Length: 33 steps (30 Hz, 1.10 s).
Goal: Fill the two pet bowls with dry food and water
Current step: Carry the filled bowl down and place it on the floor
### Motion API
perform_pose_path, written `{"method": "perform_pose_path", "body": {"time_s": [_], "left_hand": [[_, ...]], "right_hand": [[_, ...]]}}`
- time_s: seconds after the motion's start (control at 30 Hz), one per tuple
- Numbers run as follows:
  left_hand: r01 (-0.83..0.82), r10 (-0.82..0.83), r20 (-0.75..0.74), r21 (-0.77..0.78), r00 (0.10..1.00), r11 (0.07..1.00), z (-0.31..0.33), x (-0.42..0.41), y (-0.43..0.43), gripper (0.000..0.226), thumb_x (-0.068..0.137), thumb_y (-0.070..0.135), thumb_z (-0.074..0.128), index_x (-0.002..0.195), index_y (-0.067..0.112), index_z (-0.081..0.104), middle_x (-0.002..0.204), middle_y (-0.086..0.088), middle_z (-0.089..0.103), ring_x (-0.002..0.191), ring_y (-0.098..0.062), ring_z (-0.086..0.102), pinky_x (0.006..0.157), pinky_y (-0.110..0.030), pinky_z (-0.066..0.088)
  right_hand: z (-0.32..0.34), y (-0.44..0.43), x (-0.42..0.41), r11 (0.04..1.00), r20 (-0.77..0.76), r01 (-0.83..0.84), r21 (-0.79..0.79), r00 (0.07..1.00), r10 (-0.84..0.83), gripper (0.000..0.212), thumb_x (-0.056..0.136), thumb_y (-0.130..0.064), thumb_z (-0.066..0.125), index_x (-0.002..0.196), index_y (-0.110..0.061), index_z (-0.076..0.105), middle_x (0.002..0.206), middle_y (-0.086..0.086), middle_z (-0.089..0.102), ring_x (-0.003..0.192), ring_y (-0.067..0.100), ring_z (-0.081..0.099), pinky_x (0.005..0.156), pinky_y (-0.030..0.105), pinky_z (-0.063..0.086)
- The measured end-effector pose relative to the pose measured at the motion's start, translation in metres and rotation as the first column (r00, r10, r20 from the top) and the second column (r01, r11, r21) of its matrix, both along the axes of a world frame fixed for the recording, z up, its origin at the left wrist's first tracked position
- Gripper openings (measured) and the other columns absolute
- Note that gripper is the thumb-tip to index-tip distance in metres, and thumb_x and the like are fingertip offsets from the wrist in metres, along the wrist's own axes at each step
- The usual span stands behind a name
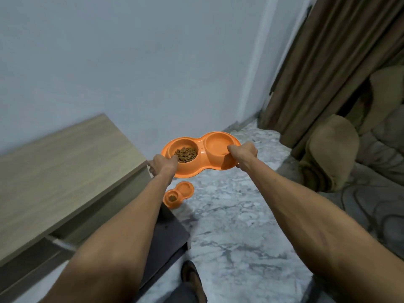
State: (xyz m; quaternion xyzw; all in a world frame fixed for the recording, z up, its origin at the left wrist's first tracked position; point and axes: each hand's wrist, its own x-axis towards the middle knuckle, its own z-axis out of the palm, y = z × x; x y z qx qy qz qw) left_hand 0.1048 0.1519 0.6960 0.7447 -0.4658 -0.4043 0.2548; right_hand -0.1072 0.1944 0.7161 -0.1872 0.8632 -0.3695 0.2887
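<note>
I hold an orange double pet bowl in the air in front of me, above the marble floor. Its left cup holds brown dry food; its right cup looks orange inside, and I cannot tell whether it holds water. My left hand grips the bowl's left rim, thumb by the food cup. Over on the other side, my right hand grips the right rim. A second orange double bowl lies on the floor below, with dry food in its left cup.
A low wooden cabinet runs along the left wall, with a dark panel beside it. Brown curtains hang at the right. A brown upholstered armchair stands on the right. Part of my foot shows at the bottom.
</note>
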Motion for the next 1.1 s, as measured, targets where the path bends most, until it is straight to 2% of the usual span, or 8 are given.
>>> {"method": "perform_pose_path", "body": {"time_s": [0.07,0.2,0.37,0.6,0.73,0.87,0.97,1.1], "left_hand": [[0.018,-0.018,-0.016,0.019,1.0,1.0,-0.003,-0.031,-0.025,0.047,0.09,0.033,0.064,0.119,-0.003,0.057,0.135,-0.02,0.042,0.111,-0.04,0.054,0.073,-0.035,0.047],[0.022,-0.022,-0.005,0.013,1.0,1.0,-0.007,-0.083,-0.076,0.048,0.091,0.034,0.062,0.12,-0.004,0.056,0.135,-0.021,0.042,0.114,-0.041,0.053,0.075,-0.037,0.04],[-0.002,0.001,0.032,0.029,0.999,1.0,-0.022,-0.131,-0.128,0.045,0.091,0.035,0.061,0.116,-0.003,0.057,0.133,-0.02,0.043,0.111,-0.04,0.054,0.074,-0.037,0.042],[-0.129,0.124,0.074,0.062,0.989,0.99,-0.085,-0.194,-0.206,0.049,0.09,0.036,0.061,0.119,-0.003,0.057,0.133,-0.021,0.044,0.115,-0.042,0.054,0.098,-0.048,0.048],[-0.227,0.216,0.108,0.096,0.97,0.969,-0.146,-0.232,-0.241,0.052,0.083,0.038,0.059,0.108,-0.007,0.062,0.116,-0.026,0.058,0.103,-0.041,0.059,0.084,-0.042,0.05],[-0.33,0.317,0.113,0.125,0.942,0.936,-0.235,-0.267,-0.272,0.058,0.071,0.049,0.052,0.101,0.001,0.066,0.108,-0.024,0.062,0.096,-0.039,0.062,0.084,-0.045,0.054],[-0.369,0.351,0.137,0.146,0.926,0.918,-0.309,-0.284,-0.288,0.062,0.076,0.05,0.055,0.11,0.0,0.063,0.112,-0.021,0.06,0.098,-0.036,0.061,0.086,-0.046,0.052],[-0.384,0.358,0.169,0.161,0.918,0.909,-0.417,-0.296,-0.306,0.06,0.077,0.048,0.055,0.107,-0.004,0.061,0.107,-0.024,0.062,0.095,-0.039,0.061,0.082,-0.048,0.053]], "right_hand": [[0.0,-0.023,-0.03,1.0,-0.001,0.006,0.005,1.0,-0.006,0.049,0.075,-0.028,0.07,0.115,-0.004,0.056,0.128,0.017,0.054,0.102,0.039,0.06,0.079,0.05,0.059],[-0.004,-0.073,-0.082,1.0,-0.006,0.026,-0.001,1.0,-0.026,0.05,0.072,-0.031,0.07,0.113,-0.004,0.059,0.125,0.019,0.056,0.098,0.039,0.062,0.079,0.049,0.059],[-0.026,-0.128,-0.13,1.0,0.01,0.006,0.01,1.0,-0.006,0.044,0.071,-0.032,0.072,0.104,-0.006,0.058,0.121,0.017,0.058,0.095,0.036,0.063,0.078,0.049,0.06],[-0.1,-0.227,-0.198,0.994,0.019,-0.103,0.041,0.995,0.103,0.046,0.065,-0.037,0.069,0.097,-0.005,0.062,0.109,0.016,0.063,0.083,0.035,0.065,0.071,0.046,0.06],[-0.162,-0.286,-0.237,0.978,0.062,-0.2,0.062,0.979,0.197,0.049,0.071,-0.034,0.07,0.11,-0.008,0.056,0.119,0.015,0.059,0.098,0.035,0.062,0.082,0.045,0.056],[-0.247,-0.335,-0.274,0.954,0.091,-0.277,0.117,0.959,0.267,0.061,0.073,-0.033,0.07,0.126,-0.01,0.051,0.122,0.012,0.057,0.098,0.03,0.062,0.082,0.043,0.055],[-0.324,-0.366,-0.29,0.938,0.095,-0.318,0.137,0.947,0.307,0.058,0.07,-0.037,0.069,0.121,-0.013,0.054,0.117,0.011,0.06,0.091,0.028,0.064,0.082,0.046,0.057],[-0.431,-0.391,-0.301,0.916,0.12,-0.367,0.163,0.929,0.351,0.062,0.068,-0.037,0.068,0.123,-0.012,0.054,0.118,0.012,0.06,0.095,0.029,0.064,0.085,0.048,0.057]]}}
